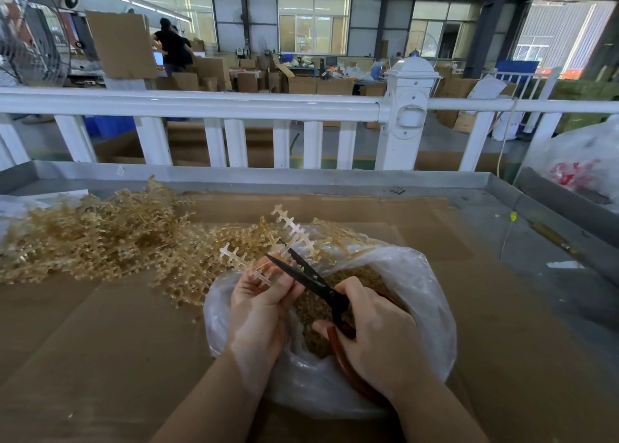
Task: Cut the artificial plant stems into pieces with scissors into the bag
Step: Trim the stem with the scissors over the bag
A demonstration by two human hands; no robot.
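Observation:
My left hand (259,303) pinches a pale plastic stem (291,233) with short side pegs, held above the mouth of a clear plastic bag (425,295). My right hand (378,335) grips scissors (310,278) with black blades and red-brown handles. The blades are parted around the stem just above my left fingers. Inside the bag lie many small tan cut pieces (315,312). A big heap of uncut tan stems (100,235) lies to the left, on the cardboard.
Brown cardboard (100,342) covers a metal tray table (268,174) with a raised rim. A white railing (234,108) runs behind it. A clear bag with red contents (576,171) sits at the right. A yellow-tipped wire (510,221) lies far right.

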